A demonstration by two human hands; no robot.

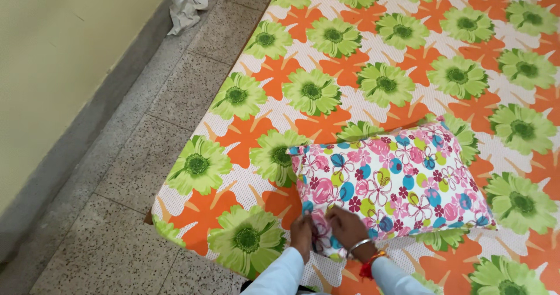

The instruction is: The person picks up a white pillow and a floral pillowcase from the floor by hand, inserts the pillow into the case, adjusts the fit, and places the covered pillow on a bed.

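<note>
A pillow (394,181) in a pink, blue and white flowered cover lies on a mattress (361,67) spread with a green and orange flowered sheet. Both hands are at the pillow's near corner. My left hand (301,235) pinches the cover's edge from the left. My right hand (347,227), with a metal bangle and red thread at the wrist, grips the same corner from the right. Light blue sleeves cover both forearms.
The mattress lies on a speckled stone tile floor (146,172). A crumpled white cloth (188,8) sits on the floor by the pale yellow wall (52,56) at the far left. The mattress's near left corner is close to my left hand.
</note>
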